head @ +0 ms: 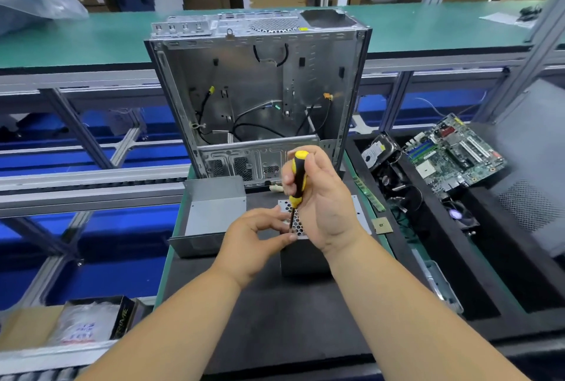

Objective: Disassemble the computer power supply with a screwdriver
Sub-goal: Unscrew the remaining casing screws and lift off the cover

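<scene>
While the metal cover (211,215) is already lying off to the left, the left hand (260,238) is pinching the power supply (302,246) on the mat, and the right hand (318,197) is gripping the screwdriver (297,185), working on a remaining screw.

The surface (275,313) is a dark foam mat with a green border. At its far edge an emptied silver metal computer case (253,90) stands upright, its open side facing the near edge. Near the left edge lies a grey sheet-metal cover (211,215), open side up. Toward the middle sits the grey perforated power supply box (305,255). By the right edge lie a thin green memory stick (368,194) and a small square processor chip (382,225).
</scene>
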`<state>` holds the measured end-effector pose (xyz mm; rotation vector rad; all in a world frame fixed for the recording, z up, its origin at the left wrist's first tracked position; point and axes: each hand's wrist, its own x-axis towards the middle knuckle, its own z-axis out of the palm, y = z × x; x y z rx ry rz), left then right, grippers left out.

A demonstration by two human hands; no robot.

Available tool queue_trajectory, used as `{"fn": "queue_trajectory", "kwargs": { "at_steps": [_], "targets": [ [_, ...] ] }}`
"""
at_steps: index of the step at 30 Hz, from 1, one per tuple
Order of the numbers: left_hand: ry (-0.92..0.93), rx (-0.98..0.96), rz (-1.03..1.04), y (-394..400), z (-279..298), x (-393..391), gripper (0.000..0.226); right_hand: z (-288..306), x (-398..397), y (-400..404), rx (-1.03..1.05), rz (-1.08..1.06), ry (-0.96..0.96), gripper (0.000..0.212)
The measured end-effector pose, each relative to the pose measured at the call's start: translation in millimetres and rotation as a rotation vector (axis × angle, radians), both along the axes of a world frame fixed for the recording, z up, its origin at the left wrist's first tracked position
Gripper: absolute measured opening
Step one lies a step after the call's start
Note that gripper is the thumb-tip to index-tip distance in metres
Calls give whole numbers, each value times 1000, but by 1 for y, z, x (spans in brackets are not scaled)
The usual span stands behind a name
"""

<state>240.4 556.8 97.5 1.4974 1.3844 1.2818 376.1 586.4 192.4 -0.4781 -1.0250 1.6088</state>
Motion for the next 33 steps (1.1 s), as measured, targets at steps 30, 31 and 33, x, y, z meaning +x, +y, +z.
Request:
{"fn": "queue_trajectory", "kwargs": {
  "at_steps": [30, 31, 33],
  "targets": [
    [36, 29, -12, 0, -2, 0, 17, 13, -4, -7, -10, -162, -211, 35],
    [30, 26, -12, 0, -2, 0, 17, 12, -5, -7, -6, -153, -189, 38],
    [24, 16, -14, 0, -2, 0, 18, 11, -7, -7, -16, -139, -154, 43]
  ]
}}
